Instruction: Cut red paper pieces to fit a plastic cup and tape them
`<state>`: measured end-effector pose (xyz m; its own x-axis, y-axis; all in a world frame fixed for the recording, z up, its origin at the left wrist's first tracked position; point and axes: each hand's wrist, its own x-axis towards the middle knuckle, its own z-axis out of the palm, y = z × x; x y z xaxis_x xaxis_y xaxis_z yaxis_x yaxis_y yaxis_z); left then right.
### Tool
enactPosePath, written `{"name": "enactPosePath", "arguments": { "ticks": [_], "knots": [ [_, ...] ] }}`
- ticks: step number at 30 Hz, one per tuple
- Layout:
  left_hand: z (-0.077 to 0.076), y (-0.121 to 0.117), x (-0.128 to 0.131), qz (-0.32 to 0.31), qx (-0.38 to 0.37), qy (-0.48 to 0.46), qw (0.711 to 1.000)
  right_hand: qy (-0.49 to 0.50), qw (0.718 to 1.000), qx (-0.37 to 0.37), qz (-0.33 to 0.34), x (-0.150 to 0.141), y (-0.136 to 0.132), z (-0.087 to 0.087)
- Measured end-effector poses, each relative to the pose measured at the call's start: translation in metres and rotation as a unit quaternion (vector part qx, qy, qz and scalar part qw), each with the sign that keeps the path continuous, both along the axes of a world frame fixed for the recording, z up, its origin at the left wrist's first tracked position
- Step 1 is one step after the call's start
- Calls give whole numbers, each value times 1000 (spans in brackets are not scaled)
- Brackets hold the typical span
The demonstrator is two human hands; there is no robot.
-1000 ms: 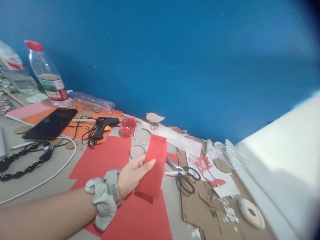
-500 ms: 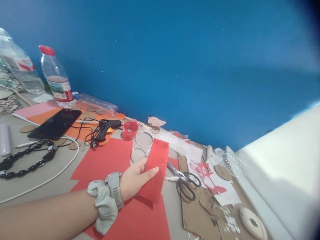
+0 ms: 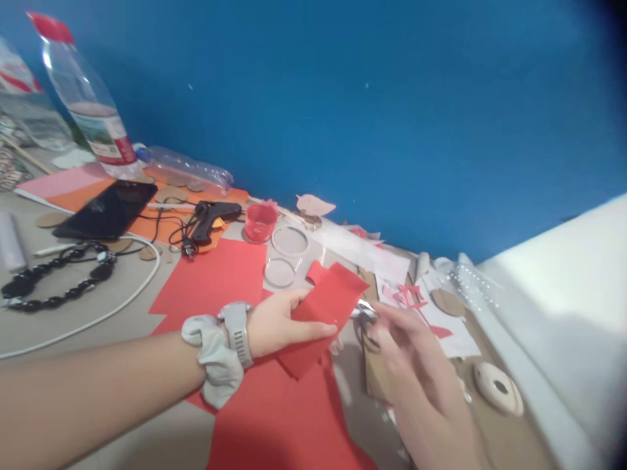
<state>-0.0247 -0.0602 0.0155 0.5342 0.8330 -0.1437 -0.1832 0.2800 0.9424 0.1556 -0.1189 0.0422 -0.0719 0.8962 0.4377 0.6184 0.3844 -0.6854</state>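
Observation:
My left hand (image 3: 287, 324), with a grey watch and a pale scrunchie at the wrist, is closed on a folded piece of red paper (image 3: 329, 303), thumb on top and fingers underneath. The piece is tilted above larger red sheets (image 3: 289, 418) on the table. To its right, my right hand (image 3: 416, 372) has its fingers closed at the handles of the scissors (image 3: 363, 308). Motion blur and the fingers hide much of the handles, while the metal blades show close to the folded paper's right edge.
Behind the hands lie a clear double-ring plastic piece (image 3: 290, 241), a red ring-shaped holder (image 3: 260, 223) and a black glue gun (image 3: 208, 222). A phone (image 3: 108, 209), a beaded bracelet (image 3: 63, 261) and a bottle (image 3: 98, 124) are left. At right are paper scraps, cardboard and a tape dispenser (image 3: 497, 388).
My right hand has come in from the lower right and closed on the scissors. My left hand has turned the folded red paper clockwise. The camera view has tipped downward.

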Motion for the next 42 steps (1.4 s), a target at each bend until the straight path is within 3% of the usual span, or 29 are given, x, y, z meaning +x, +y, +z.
{"name": "enactPosePath", "arguments": {
  "ticks": [3, 7, 13, 23, 28, 34, 42],
  "knots": [
    [2, 0, 1, -26, 25, 69, 997, 49, 995, -88, -12, -3, 6, -19],
    [4, 3, 1, -34, 49, 149, 987, 124, 989, -79, -18, -1, 6, -31],
    [4, 3, 0, -93, 41, 148, 984, 51, 992, -109, 29, 6, 13, -30],
    [7, 7, 1, -110, -23, 109, 988, -29, 992, -110, 52, 9, 13, -28],
    [7, 9, -1, -121, 16, 117, 986, -28, 988, -136, 65, 7, 14, -26],
    [12, 8, 0, -125, 65, 313, 939, -8, 992, -124, -23, -4, 15, -21],
    [10, 5, 2, -120, 45, 238, 963, 6, 990, -139, -3, 4, 15, -27]
  ]
}}
